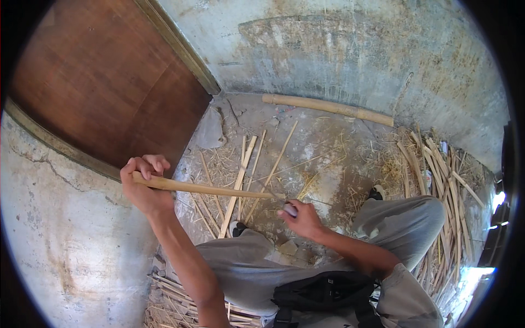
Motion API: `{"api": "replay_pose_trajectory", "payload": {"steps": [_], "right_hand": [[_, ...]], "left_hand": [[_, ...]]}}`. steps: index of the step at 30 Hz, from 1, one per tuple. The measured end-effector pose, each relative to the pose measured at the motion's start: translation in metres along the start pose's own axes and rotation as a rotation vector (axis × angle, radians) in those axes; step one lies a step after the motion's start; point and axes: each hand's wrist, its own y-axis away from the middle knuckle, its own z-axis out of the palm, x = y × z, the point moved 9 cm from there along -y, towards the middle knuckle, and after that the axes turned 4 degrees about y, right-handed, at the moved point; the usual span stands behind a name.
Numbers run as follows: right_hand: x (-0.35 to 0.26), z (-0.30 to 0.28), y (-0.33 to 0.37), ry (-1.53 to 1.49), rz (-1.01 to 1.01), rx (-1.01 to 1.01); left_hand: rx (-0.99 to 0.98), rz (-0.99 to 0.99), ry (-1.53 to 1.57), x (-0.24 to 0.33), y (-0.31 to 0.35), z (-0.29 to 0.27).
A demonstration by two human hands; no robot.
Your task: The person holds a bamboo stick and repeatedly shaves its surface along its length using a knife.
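A long split bamboo strip lies roughly level across the view in front of me. Its left end sits in my left hand, whose fingers curl round it beside the brown door. My right hand is closed on the handle of a knife, near the strip's right end. The thin blade points up and left and meets or crosses the strip there; how deep the edge sits I cannot tell. Below the strip, several narrow bamboo slats lie on the floor.
A whole bamboo pole rests along the foot of the stained wall. Piles of split bamboo lie at the right and lower left. Shavings litter the concrete floor between my legs. The brown door stands at upper left.
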Motion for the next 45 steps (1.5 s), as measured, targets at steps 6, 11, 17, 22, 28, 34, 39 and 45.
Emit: {"api": "replay_pose_trajectory", "payload": {"steps": [6, 11, 17, 22, 28, 34, 39, 45], "right_hand": [[-0.119, -0.014, -0.012, -0.117, -0.246, -0.049], [-0.061, 0.042, 0.007, 0.009, -0.271, -0.169], [-0.01, 0.045, 0.012, 0.175, -0.061, -0.241], [-0.099, 0.022, 0.013, -0.013, -0.212, -0.213], [0.034, 0.056, 0.011, 0.068, -0.032, -0.204], [-0.015, 0.042, 0.016, 0.186, -0.081, -0.225], [-0.118, -0.003, 0.016, 0.034, -0.192, -0.202], [-0.166, 0.001, 0.007, 0.064, -0.307, -0.278]], "left_hand": [[-0.185, -0.021, 0.124, -0.007, -0.01, -0.004], [-0.036, 0.056, 0.122, -0.002, -0.005, -0.009], [0.024, 0.077, 0.134, 0.005, -0.002, -0.033], [-0.078, 0.088, 0.123, 0.003, 0.013, -0.007], [-0.081, 0.08, 0.138, 0.0, 0.016, 0.001], [0.017, 0.108, 0.119, 0.005, 0.009, -0.022], [-0.016, 0.091, 0.125, -0.002, 0.016, -0.007], [-0.092, 0.134, 0.128, 0.001, 0.026, 0.011]]}}
